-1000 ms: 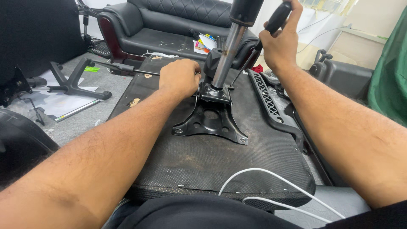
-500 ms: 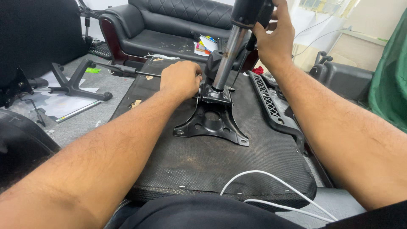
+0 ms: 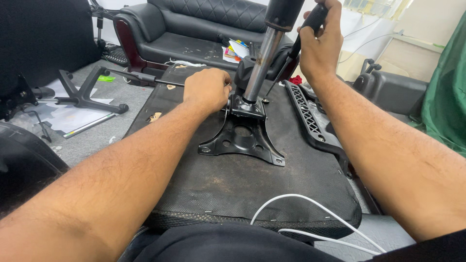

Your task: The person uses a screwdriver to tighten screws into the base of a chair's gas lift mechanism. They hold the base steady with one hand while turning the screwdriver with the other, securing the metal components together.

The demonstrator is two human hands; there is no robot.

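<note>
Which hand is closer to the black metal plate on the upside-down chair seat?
Left. The left hand rests at the black metal plate by the post's base; the right hand is up higher, gripping a black handle.

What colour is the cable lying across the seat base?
White cable, clearest in the head view.

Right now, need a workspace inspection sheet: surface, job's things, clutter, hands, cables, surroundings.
Surface: upturned black chair seat, fabric scuffed.
Job's things: black mounting plate on the seat; metal gas cylinder rising from it.
Clutter: papers, chair base, black armrest.
Hands: left hand at the plate's hub; right hand gripping a black tool handle.
Cables: white cable across the seat's near edge.
Surroundings: black sofa, green cloth.
</note>
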